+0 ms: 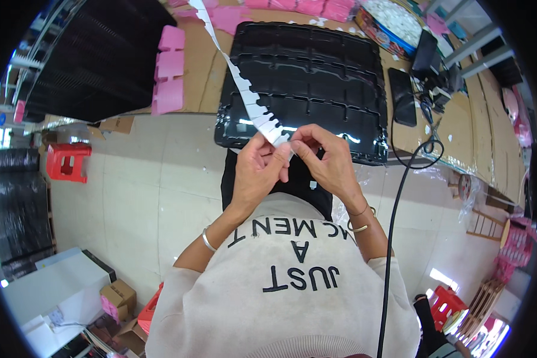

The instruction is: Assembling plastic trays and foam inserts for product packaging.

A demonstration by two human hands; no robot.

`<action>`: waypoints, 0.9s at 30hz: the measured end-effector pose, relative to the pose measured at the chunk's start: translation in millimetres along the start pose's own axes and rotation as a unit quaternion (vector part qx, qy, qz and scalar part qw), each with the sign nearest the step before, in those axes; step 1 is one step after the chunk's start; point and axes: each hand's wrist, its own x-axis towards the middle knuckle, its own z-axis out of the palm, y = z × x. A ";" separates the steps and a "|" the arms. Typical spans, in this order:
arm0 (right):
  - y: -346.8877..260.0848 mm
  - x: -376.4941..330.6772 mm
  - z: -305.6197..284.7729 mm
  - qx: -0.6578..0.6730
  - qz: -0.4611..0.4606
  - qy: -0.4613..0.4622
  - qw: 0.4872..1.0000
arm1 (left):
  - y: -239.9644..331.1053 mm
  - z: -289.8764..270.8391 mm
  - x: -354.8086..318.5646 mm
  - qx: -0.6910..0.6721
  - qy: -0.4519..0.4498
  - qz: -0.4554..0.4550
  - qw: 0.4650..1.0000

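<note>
My left hand [258, 169] and my right hand [327, 160] meet over the near edge of a black moulded plastic tray [316, 65] on the workbench. Both pinch the near end of a long white notched paper strip [244, 89], which runs up and away to the far left across the tray. My fingertips touch at the strip's end, just above my lap. I wear a bracelet on each wrist.
Pink foam pieces [169, 71] lie on the cardboard-covered bench [206, 71] left of the tray. A black phone [402, 95], cables and a round tin of white pieces [391, 24] sit to the right. Red stools [67, 161] stand on the tiled floor.
</note>
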 end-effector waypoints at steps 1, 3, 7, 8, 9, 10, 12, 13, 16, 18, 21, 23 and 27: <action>-3.7 -1.0 -4.8 -0.005 0.006 -0.016 1.000 | 5.3 -0.3 2.0 0.005 -0.001 -0.035 0.999; -12.4 -3.5 -10.9 0.001 0.009 -0.017 1.000 | 14.0 5.1 6.3 0.022 0.010 -0.070 0.997; -13.9 -6.8 -33.4 -0.053 -0.066 -0.005 0.996 | 13.9 14.0 17.2 0.030 -0.011 -0.078 0.996; -9.9 -6.1 -41.4 -0.102 -0.135 0.014 0.985 | 11.6 16.7 17.4 0.044 -0.004 -0.088 0.995; -7.7 -6.1 -54.0 -0.128 -0.142 0.023 0.981 | 9.0 18.5 17.8 0.060 0.002 -0.096 0.994; -6.2 -7.8 -69.6 -0.149 -0.110 0.026 0.982 | 7.0 19.3 17.2 0.057 -0.004 -0.099 0.993; -3.6 -9.1 -106.4 -0.182 -0.076 0.005 0.980 | 3.2 16.1 12.8 0.071 -0.003 -0.081 0.994; -1.7 -9.4 -120.1 -0.215 -0.054 -0.021 0.975 | -1.9 8.7 9.6 0.089 0.000 -0.072 0.993; 10.2 -11.7 -141.0 -0.272 -0.033 -0.067 0.959 | -15.3 -9.1 2.3 0.121 0.018 -0.101 0.987; 20.6 -10.4 -146.9 -0.293 -0.039 -0.091 0.951 | -24.5 -17.2 -5.6 0.124 0.018 -0.119 0.985; 35.8 -4.2 -151.1 -0.310 -0.042 -0.126 0.941 | -38.3 -20.0 -15.0 0.131 0.018 -0.136 0.982; 45.3 -0.1 -151.5 -0.335 -0.088 -0.101 0.933 | -45.3 -16.4 -18.9 0.119 0.009 -0.146 0.982; 53.1 3.8 -150.7 -0.371 -0.095 -0.103 0.918 | -49.1 -6.0 -18.1 0.129 -0.030 -0.157 0.979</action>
